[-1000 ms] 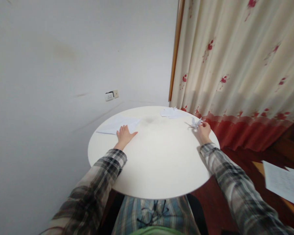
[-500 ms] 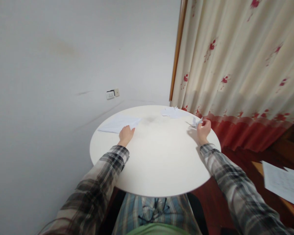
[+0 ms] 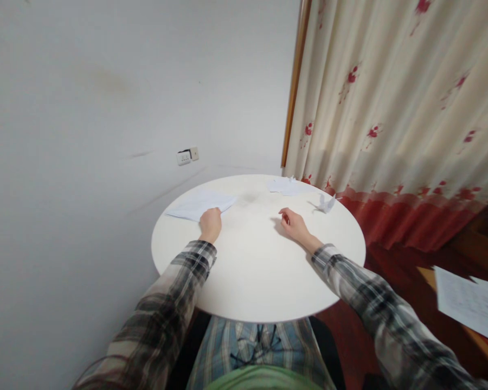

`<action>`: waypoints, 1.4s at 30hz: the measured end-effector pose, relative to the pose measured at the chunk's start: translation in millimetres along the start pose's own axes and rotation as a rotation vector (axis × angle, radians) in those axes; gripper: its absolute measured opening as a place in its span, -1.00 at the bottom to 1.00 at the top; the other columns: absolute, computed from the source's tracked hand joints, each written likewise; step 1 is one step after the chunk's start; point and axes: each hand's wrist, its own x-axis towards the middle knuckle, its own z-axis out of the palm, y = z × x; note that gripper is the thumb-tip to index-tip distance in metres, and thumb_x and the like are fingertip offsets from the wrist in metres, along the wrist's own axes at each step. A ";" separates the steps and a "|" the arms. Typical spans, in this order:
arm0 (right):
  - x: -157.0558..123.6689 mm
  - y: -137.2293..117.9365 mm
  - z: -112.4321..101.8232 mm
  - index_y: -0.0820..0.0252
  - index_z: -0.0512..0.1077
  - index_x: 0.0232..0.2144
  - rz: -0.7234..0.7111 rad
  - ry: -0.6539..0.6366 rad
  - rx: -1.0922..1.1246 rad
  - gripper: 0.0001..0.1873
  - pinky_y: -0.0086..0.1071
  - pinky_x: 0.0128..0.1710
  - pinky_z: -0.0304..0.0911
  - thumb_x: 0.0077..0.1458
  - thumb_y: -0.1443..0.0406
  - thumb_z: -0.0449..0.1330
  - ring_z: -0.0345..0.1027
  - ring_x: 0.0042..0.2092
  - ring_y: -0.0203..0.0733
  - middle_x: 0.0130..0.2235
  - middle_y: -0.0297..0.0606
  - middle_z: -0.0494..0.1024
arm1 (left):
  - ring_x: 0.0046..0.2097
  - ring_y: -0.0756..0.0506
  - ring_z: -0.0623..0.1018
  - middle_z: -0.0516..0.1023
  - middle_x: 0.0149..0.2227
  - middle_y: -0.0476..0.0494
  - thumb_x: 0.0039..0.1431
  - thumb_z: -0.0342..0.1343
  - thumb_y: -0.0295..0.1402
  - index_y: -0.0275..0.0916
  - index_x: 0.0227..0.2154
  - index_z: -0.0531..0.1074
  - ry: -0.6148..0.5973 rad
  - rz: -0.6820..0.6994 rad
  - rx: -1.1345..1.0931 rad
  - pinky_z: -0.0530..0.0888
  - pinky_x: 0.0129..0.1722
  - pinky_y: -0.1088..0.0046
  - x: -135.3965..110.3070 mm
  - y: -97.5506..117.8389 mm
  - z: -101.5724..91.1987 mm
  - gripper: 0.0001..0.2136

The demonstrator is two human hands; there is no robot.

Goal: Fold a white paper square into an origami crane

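Note:
On the left of the round white table (image 3: 252, 271) lies a stack of white paper sheets (image 3: 199, 203). My left hand (image 3: 210, 223) is closed at the near right edge of the stack, with fingers pinched on the paper. How many sheets are between them is hidden. My right hand (image 3: 295, 224) hovers over or rests on the table right of the middle, its fingers loosely curled and apart, with nothing in it. A folded paper crane (image 3: 325, 203) stands near the table's right edge, beyond that hand.
More white paper (image 3: 284, 186), with a small folded piece on it, lies at the table's far edge. A floral curtain (image 3: 390, 135) hangs behind on the right. Written sheets (image 3: 467, 303) rest on a wooden surface at lower right. A wall socket (image 3: 184, 157) sits beyond the table.
My right hand has let go of the paper crane and moved left toward the table's middle. The crane stays at the right edge. My left hand's fingers have closed at the stack's edge.

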 end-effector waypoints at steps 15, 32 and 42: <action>3.5 6.2 1.3 0.19 0.31 -0.24 0.046 -0.040 0.015 -0.74 -0.48 -0.41 0.06 -0.04 0.38 -0.03 0.19 -0.48 -0.34 -0.51 -0.39 0.36 | -0.23 -0.10 0.48 0.53 -0.26 -0.12 0.17 -0.12 -0.24 -0.20 -0.27 0.39 0.296 -0.212 -0.413 0.30 -0.31 0.44 -8.8 5.5 -15.7 -0.76; 11.0 32.4 -1.3 0.24 0.36 -0.33 0.600 0.202 0.280 -0.70 -0.45 -0.52 0.14 -0.19 0.24 0.18 0.29 -0.53 -0.29 -0.57 -0.36 0.42 | -0.25 -0.04 0.51 0.55 -0.31 -0.09 0.19 -0.16 -0.15 -0.22 -0.19 0.41 -0.340 0.990 -0.710 0.38 -0.20 0.46 -104.4 104.1 -40.8 -0.66; 12.3 19.9 1.6 0.20 0.38 -0.30 0.183 0.051 -0.125 -0.74 -0.28 -0.16 0.19 -0.13 0.46 0.10 0.31 -0.18 -0.13 -0.30 -0.13 0.48 | 0.19 -0.10 0.17 0.20 0.16 -0.24 0.19 -0.17 -0.27 -0.32 0.06 0.20 -0.322 0.859 -0.529 0.13 0.15 0.30 -71.9 111.6 -1.9 -0.59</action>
